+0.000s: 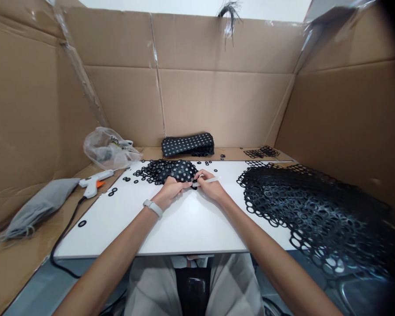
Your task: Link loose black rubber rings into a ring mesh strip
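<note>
My left hand (171, 189) is closed on the near edge of a black mesh sheet (181, 171) dotted with pale spots, which lies on the white board (184, 224). My right hand (212, 188) is closed round a thin white stick (210, 180) whose tip points right. Both hands meet just in front of the sheet at the board's middle. A pale band sits on my left wrist (153, 208). Loose black rings (145, 173) are scattered to the left of the sheet.
A big heap of black ring mesh (309, 206) covers the board's right side. A stack of dotted sheets (187, 144) lies at the back. A white glue gun (94, 181), a plastic bag (108, 149) and a grey pouch (42, 204) lie left. Cardboard walls surround everything.
</note>
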`<action>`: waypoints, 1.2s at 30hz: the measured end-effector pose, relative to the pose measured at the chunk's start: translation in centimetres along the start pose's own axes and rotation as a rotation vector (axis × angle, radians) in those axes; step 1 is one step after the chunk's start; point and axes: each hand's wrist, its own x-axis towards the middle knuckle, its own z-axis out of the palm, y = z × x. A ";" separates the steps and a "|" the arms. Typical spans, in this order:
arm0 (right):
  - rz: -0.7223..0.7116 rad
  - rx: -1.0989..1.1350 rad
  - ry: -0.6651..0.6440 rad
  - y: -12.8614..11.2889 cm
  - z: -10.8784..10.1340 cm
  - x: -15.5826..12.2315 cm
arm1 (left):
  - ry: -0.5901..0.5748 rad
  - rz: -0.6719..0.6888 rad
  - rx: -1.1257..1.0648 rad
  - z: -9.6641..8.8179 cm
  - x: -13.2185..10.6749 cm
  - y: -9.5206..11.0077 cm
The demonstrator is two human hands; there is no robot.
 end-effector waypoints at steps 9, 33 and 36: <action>0.086 0.099 0.040 0.0 -0.2 0.4 | -0.047 0.038 -0.047 -0.3 -0.5 0.7; 0.143 0.113 0.164 1.1 -0.4 0.9 | -0.131 0.164 -0.005 0.3 -0.5 0.5; 0.148 0.115 0.170 0.8 -0.5 0.8 | -0.122 0.157 -0.005 0.2 -0.4 0.3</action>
